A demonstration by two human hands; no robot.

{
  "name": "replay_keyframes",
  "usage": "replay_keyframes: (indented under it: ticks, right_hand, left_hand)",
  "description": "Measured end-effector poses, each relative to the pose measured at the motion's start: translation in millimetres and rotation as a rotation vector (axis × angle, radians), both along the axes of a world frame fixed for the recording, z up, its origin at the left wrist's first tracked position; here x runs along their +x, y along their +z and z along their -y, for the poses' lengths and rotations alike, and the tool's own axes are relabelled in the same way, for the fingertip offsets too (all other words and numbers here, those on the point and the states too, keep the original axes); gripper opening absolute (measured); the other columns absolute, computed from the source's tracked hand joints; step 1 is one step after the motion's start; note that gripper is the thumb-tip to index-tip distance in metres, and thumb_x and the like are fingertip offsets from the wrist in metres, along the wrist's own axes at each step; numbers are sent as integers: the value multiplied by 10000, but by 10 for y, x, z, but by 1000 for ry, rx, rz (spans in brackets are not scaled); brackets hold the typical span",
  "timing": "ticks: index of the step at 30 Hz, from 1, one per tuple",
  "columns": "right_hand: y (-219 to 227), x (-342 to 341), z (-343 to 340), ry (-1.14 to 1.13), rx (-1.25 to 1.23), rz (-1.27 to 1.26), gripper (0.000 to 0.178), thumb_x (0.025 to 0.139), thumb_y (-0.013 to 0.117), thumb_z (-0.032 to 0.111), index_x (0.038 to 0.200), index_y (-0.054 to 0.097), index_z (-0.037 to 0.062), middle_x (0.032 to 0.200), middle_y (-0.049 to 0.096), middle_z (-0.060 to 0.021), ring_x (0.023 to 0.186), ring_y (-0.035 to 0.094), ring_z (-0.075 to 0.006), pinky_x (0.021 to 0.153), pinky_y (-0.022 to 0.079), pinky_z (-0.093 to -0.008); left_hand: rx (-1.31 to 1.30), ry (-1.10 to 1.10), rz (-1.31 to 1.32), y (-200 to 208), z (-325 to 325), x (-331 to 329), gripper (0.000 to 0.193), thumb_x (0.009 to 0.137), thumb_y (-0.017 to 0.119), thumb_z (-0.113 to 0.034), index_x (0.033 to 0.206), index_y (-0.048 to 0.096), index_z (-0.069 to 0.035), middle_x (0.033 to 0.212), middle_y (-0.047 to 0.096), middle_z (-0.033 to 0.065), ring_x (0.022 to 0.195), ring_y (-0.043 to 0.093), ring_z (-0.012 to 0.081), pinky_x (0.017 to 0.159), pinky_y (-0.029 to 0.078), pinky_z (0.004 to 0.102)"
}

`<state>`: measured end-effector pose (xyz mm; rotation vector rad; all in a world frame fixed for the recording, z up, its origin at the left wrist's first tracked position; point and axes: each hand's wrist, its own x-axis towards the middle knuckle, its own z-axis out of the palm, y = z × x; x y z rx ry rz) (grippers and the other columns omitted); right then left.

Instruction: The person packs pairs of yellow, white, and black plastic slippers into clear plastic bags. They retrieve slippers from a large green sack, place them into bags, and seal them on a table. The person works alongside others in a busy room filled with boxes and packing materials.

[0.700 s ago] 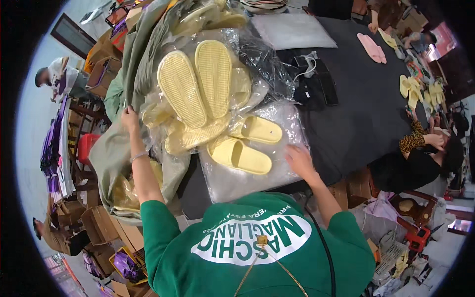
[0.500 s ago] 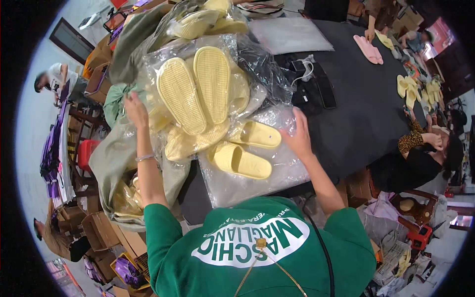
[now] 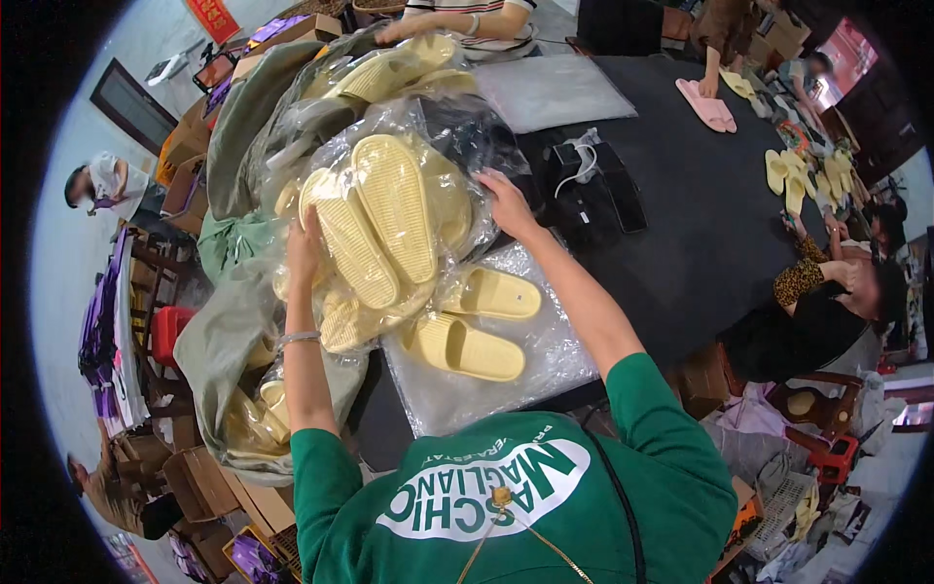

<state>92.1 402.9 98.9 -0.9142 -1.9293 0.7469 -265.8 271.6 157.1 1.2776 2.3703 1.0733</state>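
Observation:
A pair of pale yellow slippers (image 3: pixel 394 219) lies sole up in a clear plastic bag, on top of other bagged slippers. My left hand (image 3: pixel 304 248) is closed at the left edge of this bag, its fingertips partly hidden beside the sole. On the bag's right side, the fingers of my right hand (image 3: pixel 504 200) are drawn together on the plastic. Nearer to me, two loose yellow slippers (image 3: pixel 477 348) rest, footbed up, on a stack of clear plastic bags (image 3: pixel 428 404).
A bulging grey-green sack (image 3: pixel 229 321) is on the left. The dark table (image 3: pixel 671 282) bears a black phone (image 3: pixel 623 200) with a white cable, and more clear bags (image 3: pixel 555 92). Co-workers sit around the far and right sides; one person's hand touches pink slippers (image 3: pixel 707 105).
My right hand has moved left and away from me, from the loose slippers to the bag. My left hand has come in against the bagged pair. A co-worker's arm now shows behind the pile.

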Motion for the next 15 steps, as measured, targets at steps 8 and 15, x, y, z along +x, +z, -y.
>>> replay_keyframes:
  ticks: [8, 15]
  right_hand:
    - [282, -767, -287, 287, -54, 26, 439, 776, 415, -86, 1140, 609, 64, 1229, 563, -132, 1173, 511, -281, 1006, 382, -326]
    - [324, -759, -471, 412, -65, 221, 567, 687, 416, -89, 1181, 602, 117, 1341, 463, -130, 1250, 434, -279, 1044, 343, -335]
  left_hand:
    - [200, 16, -148, -308, 213, -8, 599, 973, 259, -484, 1113, 562, 13, 1018, 598, 272, 957, 545, 439, 802, 417, 449]
    - [137, 27, -129, -399, 280, -55, 573, 976, 248, -460, 1107, 587, -17, 1014, 616, 239, 957, 556, 424, 803, 430, 453]
